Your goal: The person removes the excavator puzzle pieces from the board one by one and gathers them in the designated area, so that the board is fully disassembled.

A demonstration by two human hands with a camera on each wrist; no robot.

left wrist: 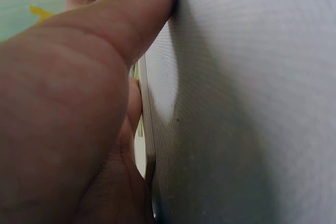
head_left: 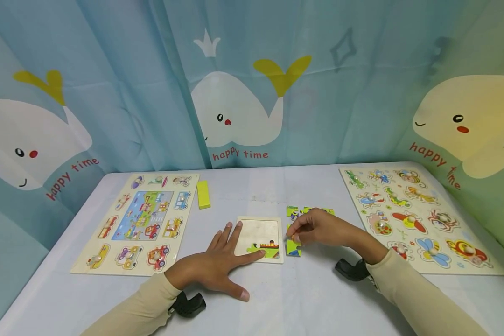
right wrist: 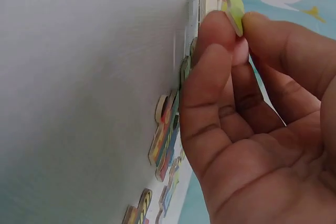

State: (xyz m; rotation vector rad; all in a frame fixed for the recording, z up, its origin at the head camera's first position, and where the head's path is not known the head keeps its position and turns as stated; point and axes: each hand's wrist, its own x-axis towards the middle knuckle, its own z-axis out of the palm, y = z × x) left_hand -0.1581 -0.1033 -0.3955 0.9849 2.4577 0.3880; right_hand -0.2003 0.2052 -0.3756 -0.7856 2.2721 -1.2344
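A small square wooden puzzle tray (head_left: 258, 228) lies in the middle of the table. Joined green jigsaw pieces (head_left: 270, 252) with a red and yellow strip sit along its lower edge. My left hand (head_left: 218, 266) is spread flat over the tray's left side, the index finger reaching onto those pieces and the thumb resting on the tablecloth. Just right of the tray, my right hand (head_left: 319, 228) pinches a yellow-green and blue jigsaw piece (right wrist: 234, 11) between thumb and fingertips. Other green jigsaw pieces (head_left: 292, 212) lie behind that hand, partly hidden by it.
A vehicle knob puzzle board (head_left: 185, 240) lies at the left, and an insect puzzle board (head_left: 386, 207) at the right. Beside the vehicle board stands a yellow-green block (head_left: 203, 195). A blue whale-print curtain (head_left: 319, 116) hangs behind the table.
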